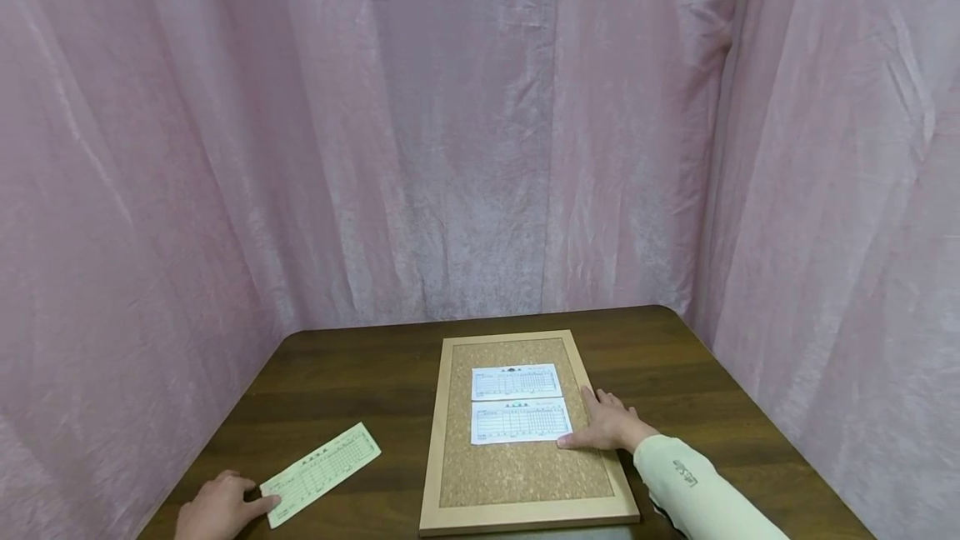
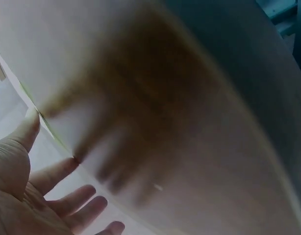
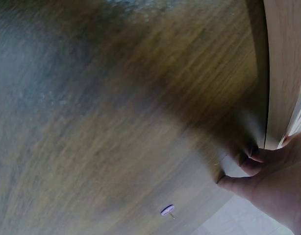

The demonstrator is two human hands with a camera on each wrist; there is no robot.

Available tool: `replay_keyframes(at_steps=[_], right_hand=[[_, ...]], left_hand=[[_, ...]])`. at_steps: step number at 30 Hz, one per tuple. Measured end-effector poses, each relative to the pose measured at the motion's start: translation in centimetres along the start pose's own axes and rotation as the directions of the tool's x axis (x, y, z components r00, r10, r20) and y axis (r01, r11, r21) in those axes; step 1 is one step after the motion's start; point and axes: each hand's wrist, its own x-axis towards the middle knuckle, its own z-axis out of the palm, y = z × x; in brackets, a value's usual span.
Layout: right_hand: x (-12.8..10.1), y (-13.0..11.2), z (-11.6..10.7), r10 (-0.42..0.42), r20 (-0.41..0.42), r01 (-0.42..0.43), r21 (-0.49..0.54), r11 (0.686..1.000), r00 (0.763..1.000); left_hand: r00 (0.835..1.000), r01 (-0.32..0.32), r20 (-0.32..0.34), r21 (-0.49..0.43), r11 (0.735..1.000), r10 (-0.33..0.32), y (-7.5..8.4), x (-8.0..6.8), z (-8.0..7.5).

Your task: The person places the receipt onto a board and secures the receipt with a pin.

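Observation:
A cork board (image 1: 517, 473) in a light wooden frame (image 3: 283, 73) lies on a dark wooden table (image 1: 360, 373). Two white printed slips sit on the cork, an upper slip (image 1: 516, 382) and a lower slip (image 1: 519, 422). My right hand (image 1: 611, 427) lies flat on the board's right side, thumb at the lower slip's right corner. In the right wrist view the outer fingers (image 3: 251, 161) reach the frame's edge. My left hand (image 1: 217, 508) touches the near end of a pale green slip (image 1: 322, 473) on the table. Its fingers (image 2: 67, 200) are spread straight.
A small purple push pin (image 3: 167, 211) lies on the table just right of the board. Pink curtains (image 1: 450, 107) close in the table at the back and on both sides. Both wrist views are blurred.

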Motion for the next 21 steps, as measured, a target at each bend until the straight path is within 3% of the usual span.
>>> replay_keyframes(at_steps=[9,21], right_hand=[[-0.06,-0.06,0.01,-0.004,0.006,0.004,0.003,1.000,1.000],[-0.07,-0.01,-0.08,-0.006,-0.005,0.006,-0.003,1.000,1.000]], left_hand=[[0.999,0.015,0.035,0.000,1.000,-0.015,0.26,0.05,-0.07],[1.000,-0.021,0.009,-0.010,1.000,0.021,0.26,0.22,0.09]])
